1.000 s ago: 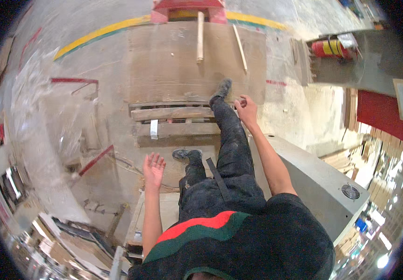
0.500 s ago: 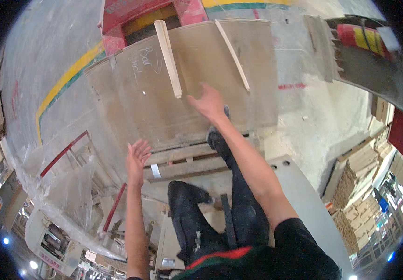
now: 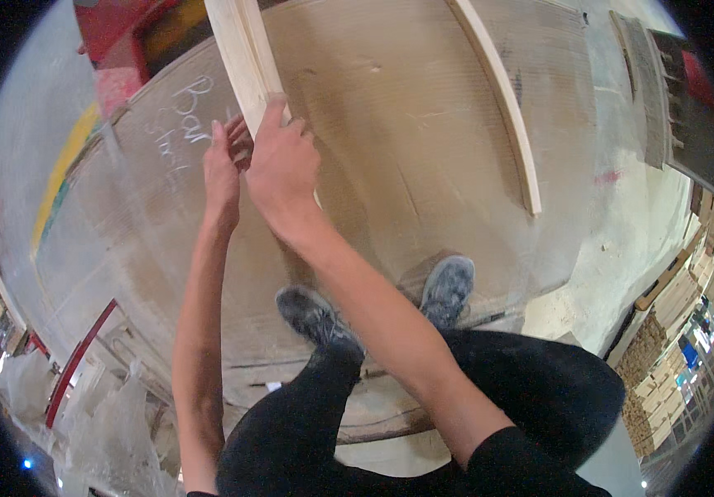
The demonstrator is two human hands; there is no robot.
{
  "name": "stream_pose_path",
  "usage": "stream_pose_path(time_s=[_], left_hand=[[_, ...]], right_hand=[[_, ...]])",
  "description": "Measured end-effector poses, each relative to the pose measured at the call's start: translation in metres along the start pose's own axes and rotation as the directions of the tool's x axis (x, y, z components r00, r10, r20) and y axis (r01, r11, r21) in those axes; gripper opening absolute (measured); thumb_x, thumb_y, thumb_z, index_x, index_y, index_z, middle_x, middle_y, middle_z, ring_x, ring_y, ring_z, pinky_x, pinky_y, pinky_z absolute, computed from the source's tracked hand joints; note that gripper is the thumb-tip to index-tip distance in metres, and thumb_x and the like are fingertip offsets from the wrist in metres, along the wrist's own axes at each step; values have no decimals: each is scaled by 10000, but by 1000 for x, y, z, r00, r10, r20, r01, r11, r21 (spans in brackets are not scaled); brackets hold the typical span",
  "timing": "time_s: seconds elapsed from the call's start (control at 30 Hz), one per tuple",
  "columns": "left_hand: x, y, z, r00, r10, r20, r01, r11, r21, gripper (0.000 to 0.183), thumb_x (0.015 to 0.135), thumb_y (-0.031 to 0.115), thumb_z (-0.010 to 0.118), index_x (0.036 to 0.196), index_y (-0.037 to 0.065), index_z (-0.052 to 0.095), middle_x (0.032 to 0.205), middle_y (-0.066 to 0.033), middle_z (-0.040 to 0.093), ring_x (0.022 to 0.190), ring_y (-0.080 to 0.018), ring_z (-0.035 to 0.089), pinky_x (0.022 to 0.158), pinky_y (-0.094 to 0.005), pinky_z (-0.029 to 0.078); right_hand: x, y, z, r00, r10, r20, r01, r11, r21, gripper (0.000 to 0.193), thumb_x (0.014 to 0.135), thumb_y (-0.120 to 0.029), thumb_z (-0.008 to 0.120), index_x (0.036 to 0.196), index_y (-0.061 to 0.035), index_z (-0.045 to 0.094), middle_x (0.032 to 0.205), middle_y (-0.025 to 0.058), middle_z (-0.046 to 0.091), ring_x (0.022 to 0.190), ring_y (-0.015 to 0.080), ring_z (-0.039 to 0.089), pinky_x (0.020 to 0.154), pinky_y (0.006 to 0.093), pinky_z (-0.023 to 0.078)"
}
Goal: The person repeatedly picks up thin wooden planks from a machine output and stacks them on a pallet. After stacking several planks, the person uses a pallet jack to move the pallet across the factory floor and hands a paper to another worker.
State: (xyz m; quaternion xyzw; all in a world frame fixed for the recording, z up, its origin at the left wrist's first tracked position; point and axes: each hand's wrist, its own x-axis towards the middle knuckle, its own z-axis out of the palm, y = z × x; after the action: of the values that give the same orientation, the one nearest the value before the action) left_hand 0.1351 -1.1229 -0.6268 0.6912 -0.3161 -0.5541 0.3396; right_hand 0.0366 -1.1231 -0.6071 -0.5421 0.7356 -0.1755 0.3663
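Note:
A narrow bundle of pale wooden strips [image 3: 243,54] slants over a brown cardboard sheet [image 3: 390,157] on the floor. My right hand [image 3: 284,166] is closed round the near end of the bundle, its fingers lying over the strips. At their left edge is my left hand [image 3: 224,170], fingers apart and partly behind the wood and the right hand; it does not plainly grip anything. A single thin wooden strip [image 3: 506,95] lies farther right on the cardboard, away from both hands.
My shoes [image 3: 449,290] stand on the cardboard's near part. A red metal frame [image 3: 117,50] is at the far left. Clear plastic wrap [image 3: 117,422] hangs by a red bar [image 3: 75,364] at the lower left. Stacked wood [image 3: 663,381] is at the right.
I have stepped onto the cardboard and bent closer to it. Both hands, apart and empty before, have come together at the wooden strips, and the right hand has taken hold of them.

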Motion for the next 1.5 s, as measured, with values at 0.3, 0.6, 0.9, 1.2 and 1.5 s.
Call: stream_pose_path(time_s=[0.3,0.6,0.9,1.2,1.5], left_hand=[[14,-20,43,888,440,-134,-405,886,225,392,915,250,532,1184,-34,528,1052,-134,623,907,-174,588,800,-299,468],[15,-27,36,804,578,-138,-457,750,478,473,789,207,644,1180,-34,532,1049,-206,610,952,-321,598,851,-382,460],[17,-44,21,739,551,-388,-421,827,373,370,760,178,661,1080,-2,611,913,-179,654,831,-265,631,786,-360,491],[30,-60,29,523,775,-356,-452,606,655,270,802,189,613,999,5,630,799,-175,601,789,-300,576,711,-404,459],[22,-47,21,788,565,-243,-430,788,441,320,821,200,586,1034,-39,605,871,-180,579,858,-320,538,779,-412,429]], right_hand=[[7,53,-33,996,-82,-27,86,919,385,476,673,-62,610,1092,38,408,842,305,602,840,450,594,741,485,486],[0,66,-27,980,-119,-159,145,976,164,498,666,-57,605,1113,40,408,858,315,605,842,474,588,756,489,486],[8,68,-4,971,-165,-175,187,976,115,516,686,-119,641,1158,30,493,962,238,626,902,357,624,821,414,474],[19,77,-37,979,-74,-192,78,997,12,436,691,-167,668,1067,33,570,969,245,618,928,361,609,820,419,465],[33,93,-33,968,-111,-224,156,968,194,344,723,-210,703,966,14,604,848,201,620,767,357,603,717,414,473]])
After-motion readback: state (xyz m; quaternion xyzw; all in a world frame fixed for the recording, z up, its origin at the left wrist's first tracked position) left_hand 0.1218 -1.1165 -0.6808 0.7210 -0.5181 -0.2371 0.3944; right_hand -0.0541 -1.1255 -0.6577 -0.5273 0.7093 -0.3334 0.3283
